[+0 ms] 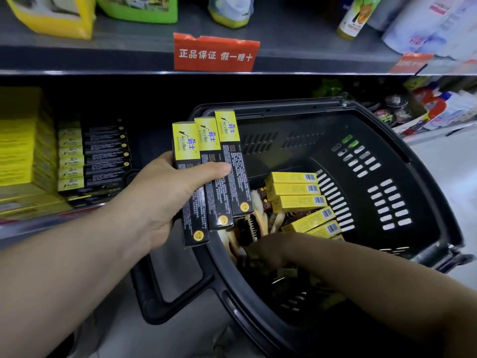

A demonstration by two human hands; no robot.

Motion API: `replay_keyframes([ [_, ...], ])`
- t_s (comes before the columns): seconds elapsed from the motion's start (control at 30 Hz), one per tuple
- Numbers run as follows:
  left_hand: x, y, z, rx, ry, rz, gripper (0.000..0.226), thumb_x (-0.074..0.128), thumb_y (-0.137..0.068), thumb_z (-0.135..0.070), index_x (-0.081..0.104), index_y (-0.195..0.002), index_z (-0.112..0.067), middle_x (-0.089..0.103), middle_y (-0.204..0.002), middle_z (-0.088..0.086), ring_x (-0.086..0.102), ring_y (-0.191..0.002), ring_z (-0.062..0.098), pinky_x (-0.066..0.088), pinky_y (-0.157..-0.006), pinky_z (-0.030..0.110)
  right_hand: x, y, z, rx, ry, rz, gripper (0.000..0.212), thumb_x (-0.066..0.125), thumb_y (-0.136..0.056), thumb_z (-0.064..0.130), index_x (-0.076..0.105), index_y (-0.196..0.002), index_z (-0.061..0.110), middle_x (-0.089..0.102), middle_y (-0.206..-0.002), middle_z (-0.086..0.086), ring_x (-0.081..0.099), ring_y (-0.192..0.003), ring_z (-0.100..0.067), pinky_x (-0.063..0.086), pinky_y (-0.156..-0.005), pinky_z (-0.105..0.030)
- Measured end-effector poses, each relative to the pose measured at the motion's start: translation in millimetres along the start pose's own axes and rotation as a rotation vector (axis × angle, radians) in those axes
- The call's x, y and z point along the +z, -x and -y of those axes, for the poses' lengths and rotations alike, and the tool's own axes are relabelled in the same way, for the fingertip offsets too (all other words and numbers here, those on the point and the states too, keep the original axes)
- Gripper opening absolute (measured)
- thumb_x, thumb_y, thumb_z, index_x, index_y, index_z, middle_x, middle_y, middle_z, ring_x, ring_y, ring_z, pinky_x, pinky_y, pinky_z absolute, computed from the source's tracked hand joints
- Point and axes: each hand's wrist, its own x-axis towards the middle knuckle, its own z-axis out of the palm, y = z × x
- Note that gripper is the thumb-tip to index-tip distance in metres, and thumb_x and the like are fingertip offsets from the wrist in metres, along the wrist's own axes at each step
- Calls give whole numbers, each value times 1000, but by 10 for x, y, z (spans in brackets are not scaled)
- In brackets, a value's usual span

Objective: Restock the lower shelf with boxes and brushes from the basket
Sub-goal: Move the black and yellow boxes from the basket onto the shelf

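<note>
Boxes point(214, 177), 3 fanned, sit pinched in my left hand point(165, 200) above the basket point(387, 202) rim; my right hand point(265, 250) reaches among brushes point(254, 223), grip unclear.

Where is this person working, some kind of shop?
Most likely a shop aisle: a shelf of bottled goods carries a red printed tag, identical boxes sit stacked below, and a dark shopping basket holds more stock.

Upper shelf carries a yellow pack point(55, 15), green container point(139, 7), yellow-based bottle point(229, 11) and juice bottle point(355, 19). Red label point(215, 54) fixed to shelf edge. Round tins point(392, 109) at right.
</note>
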Motion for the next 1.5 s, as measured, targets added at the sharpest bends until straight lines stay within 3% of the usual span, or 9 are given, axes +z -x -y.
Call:
replay_keyframes([
  [0.17,-224,80,6,-16,29,-31,57,79,-38,-35,62,-92,-27,74,-72,-9,70,-62,8,49,-56,25,-626,626,-130,-74,-865,-526,75,60,-86,26,14,-144,40,59,-119,-10,62,-94,-23,51,-76,-26],
  [0.3,-406,119,30,-60,75,-64,49,83,-49,-29,58,-92,-26,72,-64,-11,68,-55,6,50,-47,21,-976,1088,15,-413,-1362,-839,45,62,-74,20,53,-113,39,66,-103,-4,64,-95,-21,51,-84,-35],
  [0.43,-616,222,51,-117,148,-129,41,82,-59,-25,51,-86,-24,65,-47,-9,62,-43,5,43,-34,15,-1214,1103,298,-451,-1574,-929,30,73,-76,15,50,-93,20,67,-73,4,67,-70,-15,55,-58,-34],
  [0.57,-903,371,24,-171,249,-220,70,82,-55,-27,56,-118,-10,70,-83,8,66,-60,19,46,-33,20,-1441,1029,560,-300,-1601,-1065,32,76,-74,28,53,-92,14,66,-80,0,69,-72,-13,56,-59,-29],
  [0.7,-1100,474,10,-144,358,-279,34,74,-74,-24,66,-104,-10,74,-76,10,68,-50,21,49,-36,28,-1549,885,922,-286,-1627,-1053,44,69,-82,33,50,-113,9,59,-105,-5,64,-92,-13,59,-72,-28],
  [0.97,-1499,475,148,-67,464,-439,48,77,-70,-17,61,-114,-9,72,-97,16,70,-82,33,57,-64,46,-1541,494,1654,-392,-1146,-580,49,74,-73,32,50,-115,27,65,-106,0,65,-88,-10,49,-68,-18],
  [1.2,-1919,382,353,22,459,-702,42,80,-69,-14,59,-105,-15,70,-98,10,68,-82,28,55,-76,45,-2297,27,1625,-212,-670,-721,17,50,-87,13,61,-92,1,59,-79,-10,54,-71,-21,38,-58,-22],
  [1.33,-1982,364,485,44,444,-781,38,79,-71,-16,59,-103,-20,70,-94,4,68,-74,22,52,-60,30,-2527,-485,1713,-35,-126,-556,35,45,-93,9,46,-127,1,55,-121,-17,55,-103,-29,43,-76,-29],
  [1.5,-1962,355,580,35,440,-801,38,78,-73,-14,60,-105,-17,71,-88,2,69,-62,16,48,-39,22,-2527,-913,1789,-58,48,-397,50,46,-89,-2,36,-135,15,51,-95,-3,44,-68,-16,31,-48,-24],
])
